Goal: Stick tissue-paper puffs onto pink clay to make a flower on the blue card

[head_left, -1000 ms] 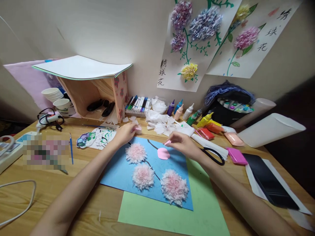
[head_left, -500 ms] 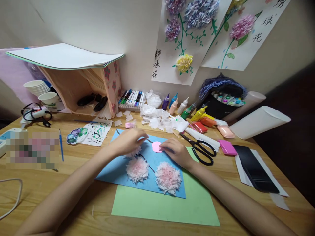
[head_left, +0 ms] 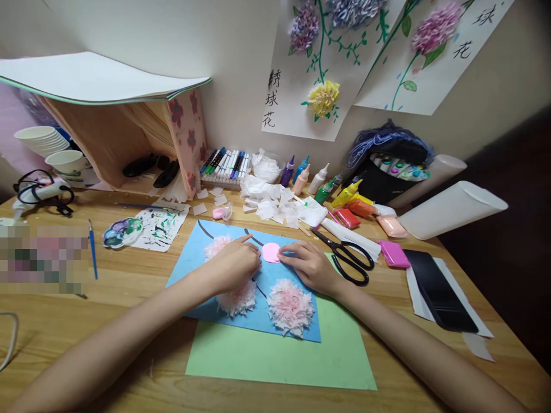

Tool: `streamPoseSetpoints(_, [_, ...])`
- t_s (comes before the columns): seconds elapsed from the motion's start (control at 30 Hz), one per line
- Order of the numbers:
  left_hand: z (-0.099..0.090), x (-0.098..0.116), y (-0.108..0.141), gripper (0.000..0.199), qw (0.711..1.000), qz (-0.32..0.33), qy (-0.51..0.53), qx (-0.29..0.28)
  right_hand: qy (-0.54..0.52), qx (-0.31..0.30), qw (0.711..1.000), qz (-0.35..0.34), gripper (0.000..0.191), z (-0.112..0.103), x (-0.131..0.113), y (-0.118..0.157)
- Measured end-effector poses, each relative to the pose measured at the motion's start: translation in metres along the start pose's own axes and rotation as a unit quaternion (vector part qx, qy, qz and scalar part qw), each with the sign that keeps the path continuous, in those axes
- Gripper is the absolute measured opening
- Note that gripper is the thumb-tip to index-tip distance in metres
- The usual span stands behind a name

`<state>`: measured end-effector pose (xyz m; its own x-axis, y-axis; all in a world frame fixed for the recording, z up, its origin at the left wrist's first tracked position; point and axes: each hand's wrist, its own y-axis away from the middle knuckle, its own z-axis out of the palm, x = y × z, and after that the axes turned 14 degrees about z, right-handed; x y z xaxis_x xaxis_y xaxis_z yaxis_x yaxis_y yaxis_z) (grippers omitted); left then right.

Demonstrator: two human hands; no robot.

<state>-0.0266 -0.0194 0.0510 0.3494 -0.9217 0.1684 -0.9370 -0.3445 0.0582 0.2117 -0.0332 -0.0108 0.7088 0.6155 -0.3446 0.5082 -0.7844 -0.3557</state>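
Observation:
A flat pink clay disc [head_left: 271, 253] lies on a blue sheet [head_left: 189, 269], at the end of a dark painted stem. Fingertips of my right hand [head_left: 312, 267] touch the disc's right edge, the fingers stretched out. Left of the disc, my left hand [head_left: 236, 265] is closed low over the sheet; whether its curled fingers hold anything is hidden. It partly covers two pale pink paper flowers, one above [head_left: 214, 246] and one below [head_left: 236, 301]. A third ruffled flower [head_left: 291, 307] shows fully at the lower right.
Green paper [head_left: 279, 361] lies under the blue sheet. Black-handled scissors [head_left: 350, 258] rest right of my right hand, near a pink clay packet [head_left: 394, 254] and a phone [head_left: 439, 289]. White tissue pieces [head_left: 275, 203], paint bottles [head_left: 301, 179] and markers [head_left: 226, 166] stand behind.
My left hand has moved down toward me, uncovering the upper flower and the stem and now covering part of the lower flower. My right hand's fingers have straightened beside the disc.

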Motion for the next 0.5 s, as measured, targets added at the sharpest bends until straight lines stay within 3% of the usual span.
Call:
streamPoseSetpoints(0.13, [0.002,0.002,-0.001,0.027,1.0,-0.001,0.002,0.011,0.005,0.028,1.0,0.013,0.038,0.0,-0.002,0.0])
streamPoseSetpoints(0.33, [0.009,0.002,-0.001,0.025,0.999,0.009,0.008,0.037,0.026,-0.043,0.999,0.002,0.04,-0.002,-0.005,-0.003])
streamPoseSetpoints(0.5, [0.01,0.002,0.0,0.023,0.999,0.014,0.004,0.042,0.024,-0.032,0.999,-0.009,0.037,-0.004,-0.002,-0.002])
